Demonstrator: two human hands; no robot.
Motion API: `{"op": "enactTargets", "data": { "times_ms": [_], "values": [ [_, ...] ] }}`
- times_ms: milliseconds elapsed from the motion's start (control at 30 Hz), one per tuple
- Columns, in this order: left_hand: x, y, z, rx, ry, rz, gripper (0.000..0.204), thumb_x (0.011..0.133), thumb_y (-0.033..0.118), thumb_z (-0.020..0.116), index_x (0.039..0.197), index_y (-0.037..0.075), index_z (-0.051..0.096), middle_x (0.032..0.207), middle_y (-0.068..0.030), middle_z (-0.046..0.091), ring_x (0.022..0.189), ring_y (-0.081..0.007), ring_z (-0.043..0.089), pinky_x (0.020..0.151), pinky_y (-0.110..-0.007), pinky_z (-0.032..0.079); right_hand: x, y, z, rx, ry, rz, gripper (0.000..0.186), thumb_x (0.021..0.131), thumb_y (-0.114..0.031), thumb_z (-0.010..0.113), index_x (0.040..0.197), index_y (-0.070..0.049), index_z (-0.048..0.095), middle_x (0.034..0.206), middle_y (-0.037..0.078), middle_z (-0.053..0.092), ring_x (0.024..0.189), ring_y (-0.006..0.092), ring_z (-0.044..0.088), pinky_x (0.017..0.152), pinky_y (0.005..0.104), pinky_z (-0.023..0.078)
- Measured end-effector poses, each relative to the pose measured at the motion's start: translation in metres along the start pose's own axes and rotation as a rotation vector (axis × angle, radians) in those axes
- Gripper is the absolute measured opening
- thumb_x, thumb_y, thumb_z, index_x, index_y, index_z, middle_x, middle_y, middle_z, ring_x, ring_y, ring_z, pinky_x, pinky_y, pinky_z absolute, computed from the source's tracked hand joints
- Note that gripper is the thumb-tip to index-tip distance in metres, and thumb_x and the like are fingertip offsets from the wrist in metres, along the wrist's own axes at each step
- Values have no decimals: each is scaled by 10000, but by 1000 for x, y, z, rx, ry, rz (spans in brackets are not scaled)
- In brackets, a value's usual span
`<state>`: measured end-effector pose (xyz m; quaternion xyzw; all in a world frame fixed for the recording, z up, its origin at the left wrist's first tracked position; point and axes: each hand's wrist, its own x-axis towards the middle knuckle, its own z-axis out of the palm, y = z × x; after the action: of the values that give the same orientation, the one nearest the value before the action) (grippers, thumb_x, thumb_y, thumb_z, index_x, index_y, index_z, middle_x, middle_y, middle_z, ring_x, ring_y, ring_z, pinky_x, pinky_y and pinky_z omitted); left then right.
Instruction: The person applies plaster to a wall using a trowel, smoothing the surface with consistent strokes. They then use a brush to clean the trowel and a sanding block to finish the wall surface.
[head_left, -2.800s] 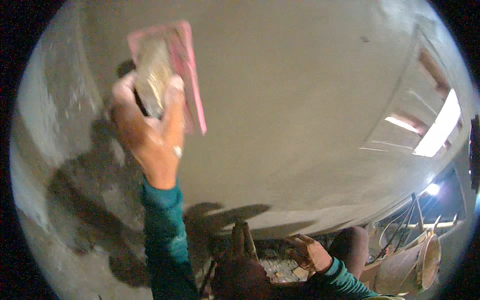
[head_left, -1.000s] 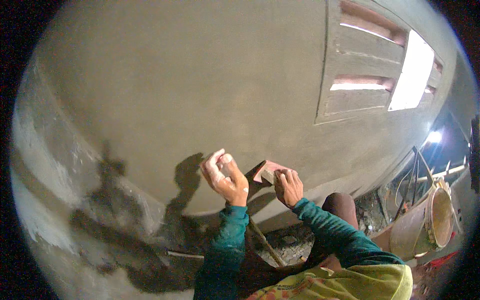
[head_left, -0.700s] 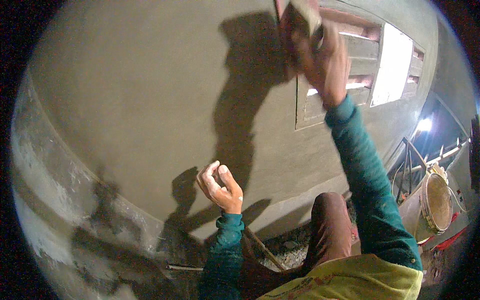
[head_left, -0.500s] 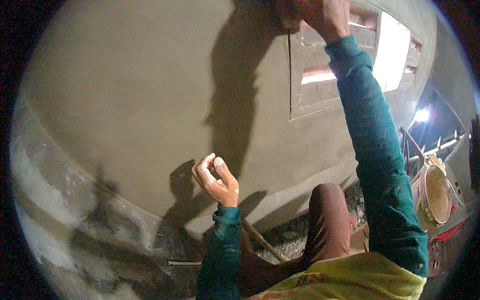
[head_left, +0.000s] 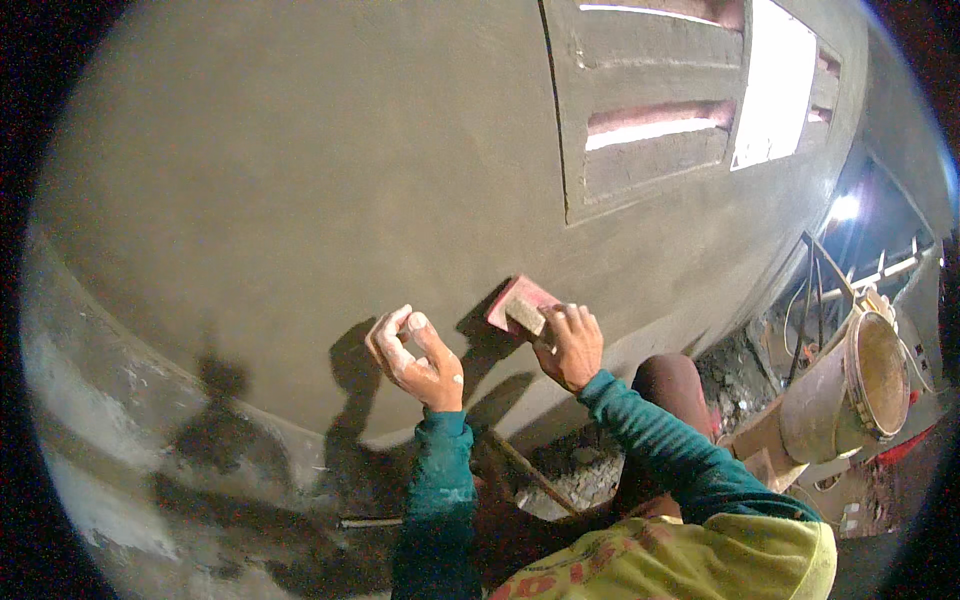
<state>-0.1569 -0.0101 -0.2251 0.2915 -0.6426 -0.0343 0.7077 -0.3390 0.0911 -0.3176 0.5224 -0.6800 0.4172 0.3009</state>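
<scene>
My right hand (head_left: 572, 345) grips a small hand float with a pinkish-red board (head_left: 540, 291) and a tan block handle. The float is at the lower part of a grey plastered wall (head_left: 300, 200); whether its whole face touches the plaster is hidden. To the left, my left hand (head_left: 418, 362) is raised in front of the same wall, fingers curled in toward the thumb in a loose fist. Whitish dust coats its fingers, and nothing shows in it. Both forearms wear green sleeves.
A slatted window opening (head_left: 650, 135) lies in the wall at upper right. At right a dirty bucket (head_left: 820, 410) stands beside poles and a bright lamp (head_left: 845, 208). Rubble (head_left: 590, 480) and a stick (head_left: 535, 472) lie near my bent knee. A rough ledge (head_left: 110, 400) curves along the left.
My right hand has come down from the window area to the lower wall, bringing the float into view. The left hand has shifted only slightly, still curled.
</scene>
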Motion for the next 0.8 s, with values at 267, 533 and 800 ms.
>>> {"op": "enactTargets", "data": {
  "times_ms": [267, 533, 800],
  "values": [
    [-16, 2, 2, 8, -56, -81, 218, 1012, 214, 631, 1082, 8, 645, 1075, -152, 608, 969, -268, 572, 707, -350, 520, 302, 4, -148, -59, 439, -212, 386, 918, -351, 702, 1090, -23, 594, 933, 188, 635, 805, 340, 604, 673, 462, 500],
    [-9, -6, -3, 58, -26, 19, 167, 1004, 177, 635, 1061, 20, 647, 1036, -109, 638, 961, -248, 554, 730, -367, 463, 127, -5, -35, 3, 328, 116, 609, 841, -342, 786, 1311, -13, 581, 1046, 267, 657, 931, 448, 652, 791, 510, 540],
    [-9, -6, 6, 17, -24, -21, 168, 997, 170, 637, 1050, 11, 656, 1019, -117, 643, 946, -256, 567, 721, -374, 484, -48, 2, 6, -34, -51, 237, 585, 801, -282, 789, 1262, -4, 560, 1157, 288, 595, 1060, 484, 590, 897, 545, 481]
  ]
}}
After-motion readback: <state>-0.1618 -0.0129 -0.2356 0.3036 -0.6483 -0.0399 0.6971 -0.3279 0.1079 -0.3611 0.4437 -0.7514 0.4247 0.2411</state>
